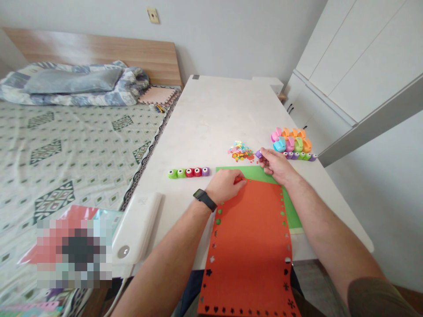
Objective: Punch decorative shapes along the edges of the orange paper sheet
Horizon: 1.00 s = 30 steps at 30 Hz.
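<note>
A long orange sheet of paper (253,237) lies over the table edge, with small shapes punched along its sides and bottom edge. My left hand (226,185), with a black watch on the wrist, is closed on the sheet's upper left corner. In my right hand (274,165) a small purple paper punch (259,154) is held between thumb and fingers, just above the tabletop. Under the orange sheet shows a green sheet (292,211). Beside the purple punch sits a pile of colourful paper cut-outs (241,151).
A row of small punches (189,172) stands left of my hands. More small punches (299,156) and larger colourful punches (291,140) stand at the right. A white device (139,226) with a cable lies on the white table (228,105). A bed (89,132) adjoins the left side.
</note>
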Available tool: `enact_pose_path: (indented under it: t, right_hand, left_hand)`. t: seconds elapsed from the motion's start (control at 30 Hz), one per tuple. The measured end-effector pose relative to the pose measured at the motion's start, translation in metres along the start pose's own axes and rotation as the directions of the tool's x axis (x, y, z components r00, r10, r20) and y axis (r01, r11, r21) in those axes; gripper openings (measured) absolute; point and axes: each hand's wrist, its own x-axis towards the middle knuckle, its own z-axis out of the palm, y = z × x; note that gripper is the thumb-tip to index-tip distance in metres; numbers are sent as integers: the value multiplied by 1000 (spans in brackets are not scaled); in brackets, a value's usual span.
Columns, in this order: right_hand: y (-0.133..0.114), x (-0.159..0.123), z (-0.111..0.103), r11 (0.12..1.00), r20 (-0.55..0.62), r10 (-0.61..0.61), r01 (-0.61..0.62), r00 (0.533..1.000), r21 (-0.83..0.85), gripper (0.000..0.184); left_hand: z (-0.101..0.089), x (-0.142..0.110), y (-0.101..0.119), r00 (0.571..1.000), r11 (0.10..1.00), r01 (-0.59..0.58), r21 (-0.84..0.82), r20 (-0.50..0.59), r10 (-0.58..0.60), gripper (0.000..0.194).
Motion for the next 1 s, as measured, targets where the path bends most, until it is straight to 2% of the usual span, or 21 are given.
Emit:
enact_pose_path:
  t: [0.2, 0.37, 0.67, 0.87, 1.0]
  right_hand:
    - [-11, 1, 8, 997, 77, 67, -63, 995, -53, 36]
    - [-10, 8, 16, 996, 20, 54, -52, 998, -75, 35]
    - [-1, 14, 16, 995, -113, 2, -13, 994, -94, 38]
    - [-4, 14, 16, 999, -67, 0, -2, 998, -34, 39]
    - [-7, 11, 15, 999, -74, -18, 14, 997, -52, 39]
  left_hand:
    - [0, 0, 0, 1000, 1000, 15, 6, -5, -15, 22]
    - [1, 0, -1, 1000, 1000, 12, -4, -8, -12, 22]
    - [1, 0, -1, 1000, 1000, 1, 19, -14, -1, 22]
    - [1, 0, -1, 1000, 1000, 1, 16, -16, 0, 22]
    - [2, 0, -2, 1000, 1000, -7, 14, -20, 7, 21]
